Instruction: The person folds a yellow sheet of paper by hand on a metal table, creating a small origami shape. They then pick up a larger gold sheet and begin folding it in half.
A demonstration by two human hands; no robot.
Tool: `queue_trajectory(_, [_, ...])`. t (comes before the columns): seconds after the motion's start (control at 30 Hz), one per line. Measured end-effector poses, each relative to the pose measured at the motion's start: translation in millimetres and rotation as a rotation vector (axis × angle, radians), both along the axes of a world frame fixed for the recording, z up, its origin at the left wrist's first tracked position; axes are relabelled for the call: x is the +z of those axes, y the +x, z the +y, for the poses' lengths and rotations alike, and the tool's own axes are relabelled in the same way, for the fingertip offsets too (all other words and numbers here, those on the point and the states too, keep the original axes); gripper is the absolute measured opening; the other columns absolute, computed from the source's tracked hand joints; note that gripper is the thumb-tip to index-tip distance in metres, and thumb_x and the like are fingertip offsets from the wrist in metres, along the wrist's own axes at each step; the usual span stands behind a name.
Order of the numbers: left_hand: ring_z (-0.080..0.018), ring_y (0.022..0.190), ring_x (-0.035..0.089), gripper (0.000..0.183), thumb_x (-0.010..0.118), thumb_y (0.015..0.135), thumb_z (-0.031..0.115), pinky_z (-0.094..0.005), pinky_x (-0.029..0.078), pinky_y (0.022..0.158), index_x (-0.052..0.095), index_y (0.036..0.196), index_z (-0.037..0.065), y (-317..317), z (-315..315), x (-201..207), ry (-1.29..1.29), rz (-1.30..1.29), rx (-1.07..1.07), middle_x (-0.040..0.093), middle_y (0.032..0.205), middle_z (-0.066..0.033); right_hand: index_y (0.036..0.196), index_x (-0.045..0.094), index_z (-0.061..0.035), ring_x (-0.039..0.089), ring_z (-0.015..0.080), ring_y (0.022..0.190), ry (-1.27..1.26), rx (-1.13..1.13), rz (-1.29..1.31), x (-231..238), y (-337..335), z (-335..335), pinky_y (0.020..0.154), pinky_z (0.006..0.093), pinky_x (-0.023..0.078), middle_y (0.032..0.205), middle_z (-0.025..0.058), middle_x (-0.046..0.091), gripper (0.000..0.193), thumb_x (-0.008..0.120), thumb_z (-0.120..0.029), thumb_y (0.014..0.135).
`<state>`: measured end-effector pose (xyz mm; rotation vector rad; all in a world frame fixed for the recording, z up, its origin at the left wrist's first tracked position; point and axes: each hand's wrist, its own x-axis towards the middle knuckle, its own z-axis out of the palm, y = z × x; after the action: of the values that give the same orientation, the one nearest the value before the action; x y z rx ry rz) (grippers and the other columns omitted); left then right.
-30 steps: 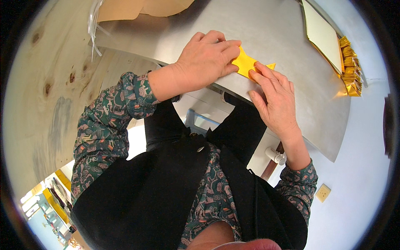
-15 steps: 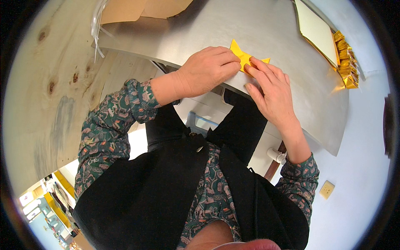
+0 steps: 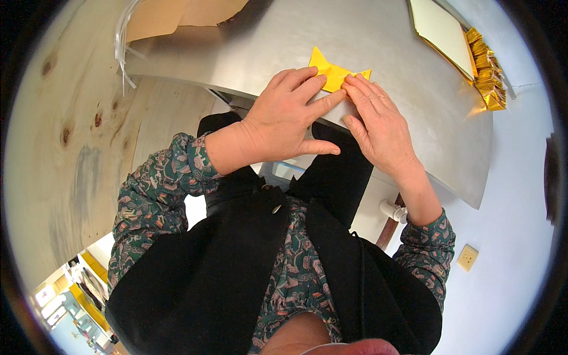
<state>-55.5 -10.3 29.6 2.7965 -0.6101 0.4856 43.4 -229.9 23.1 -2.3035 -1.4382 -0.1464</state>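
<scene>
A piece of folded yellow paper (image 3: 335,75) with pointed corners lies near the front edge of the grey metal tabletop (image 3: 284,41). My left hand (image 3: 290,112) rests its fingertips on the paper's left part and lower edge, fingers spread and thumb stretched out over the table edge. On the paper's right part lie the fingertips of my right hand (image 3: 378,121), its fingers stretched close together and the thumb apart. Neither hand is wrapped round the paper. Part of its lower edge is hidden under the fingers.
Cream sheets (image 3: 444,35) are stacked at the far right, beside a row of folded gold paper pieces (image 3: 488,71). Brown cardboard (image 3: 160,21) and clear plastic strips (image 3: 121,53) sit at the far left. A wooden board (image 3: 71,118) flanks the table, and my legs are below its edge.
My left hand has opened, its fingers spreading and thumb swinging out. More of the yellow paper shows. The right hand keeps its fingertips on the paper, and the whole view has shifted slightly.
</scene>
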Motion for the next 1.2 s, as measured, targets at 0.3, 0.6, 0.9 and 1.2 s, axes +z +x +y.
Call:
queue_trajectory(0.3, [-0.0383, 0.132, 0.046, 0.081, 0.071, 0.081, 0.061, -0.0506, 0.039, 0.112, 0.055, 0.144, 0.012, -4, -2, -1, 0.024, 0.019, 0.024, 0.053, 0.131, -0.0185, 0.145, 0.053, -0.0067, 0.046, 0.0293, 0.142, -0.078, 0.001, 0.024, 7, 3, -4, 0.123, 0.0472, 0.028, 0.150, 0.0119, 0.053, 0.051, 0.051, -0.037, 0.104])
queue_trajectory(0.6, [-0.0389, 0.133, 0.047, 0.081, 0.075, 0.079, 0.057, -0.0500, 0.039, 0.113, 0.056, 0.143, 0.013, -5, -1, -4, 0.011, 0.008, 0.015, 0.054, 0.131, -0.0185, 0.147, 0.052, -0.0082, 0.046, 0.0321, 0.141, -0.007, 0.019, 0.113, 2, 33, -7, 0.124, 0.0470, 0.026, 0.149, 0.0138, 0.054, 0.052, 0.042, -0.041, 0.107])
queue_trajectory(0.9, [-0.0367, 0.131, 0.049, 0.063, 0.081, 0.078, 0.042, -0.0540, 0.039, 0.112, 0.060, 0.131, 0.013, -11, -1, -13, 0.005, -0.077, 0.015, 0.056, 0.124, -0.0148, 0.143, 0.057, -0.0090, 0.056, 0.0192, 0.130, 0.388, -0.165, 0.585, 1, 35, -16, 0.113, 0.0331, 0.039, 0.142, 0.0067, 0.062, 0.045, 0.050, -0.035, 0.107])
queue_trajectory(1.2, [-0.0241, 0.097, 0.066, 0.024, 0.075, 0.090, 0.017, -0.0441, 0.052, 0.091, 0.063, 0.109, 0.009, -21, 12, 0, -0.397, -0.255, 0.070, 0.064, 0.097, -0.0066, 0.140, 0.058, -0.0056, 0.062, 0.0173, 0.121, 0.537, -0.185, 0.566, -8, 33, -11, 0.103, 0.0309, 0.048, 0.135, 0.0075, 0.066, 0.041, 0.063, -0.015, 0.101])
